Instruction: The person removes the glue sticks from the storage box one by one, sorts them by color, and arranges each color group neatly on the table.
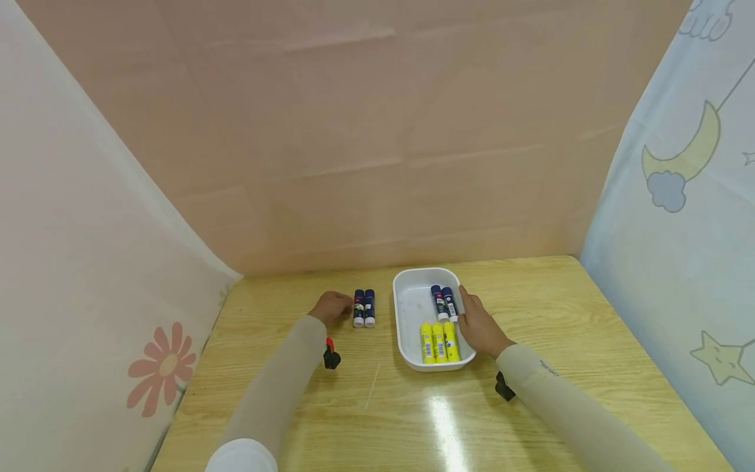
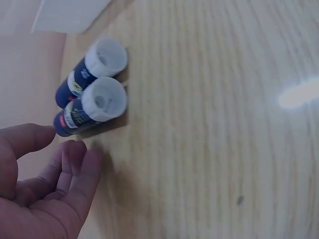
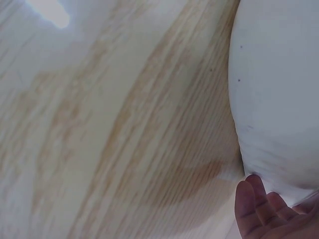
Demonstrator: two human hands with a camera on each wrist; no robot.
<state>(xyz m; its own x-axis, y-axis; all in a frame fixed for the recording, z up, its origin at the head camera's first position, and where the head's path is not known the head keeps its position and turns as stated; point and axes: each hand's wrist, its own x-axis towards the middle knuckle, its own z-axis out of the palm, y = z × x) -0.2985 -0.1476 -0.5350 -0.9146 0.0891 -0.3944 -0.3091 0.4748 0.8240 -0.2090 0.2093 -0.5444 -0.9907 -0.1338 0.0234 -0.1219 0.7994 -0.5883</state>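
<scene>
Two dark blue glue sticks (image 1: 364, 308) with white ends lie side by side on the table, left of a white plastic tray (image 1: 407, 347). My left hand (image 1: 333, 307) is just left of them. In the left wrist view, the thumb and loosely bent fingers (image 2: 84, 174) are apart, with nothing between them, close to the nearer glue stick (image 2: 82, 112). My right hand (image 1: 480, 328) holds the tray's right side at the rim. In the right wrist view its fingers (image 3: 246, 206) lie against the tray's outer wall (image 3: 279, 99); the thumb is mostly hidden.
Inside the tray, two blue glue sticks (image 1: 445, 303) lie towards the back right and three yellow glue sticks (image 1: 439, 343) lie in a row at the front. The wooden table (image 1: 283, 406) ends at a brown backdrop (image 1: 377, 164), with patterned cloth hanging at both sides.
</scene>
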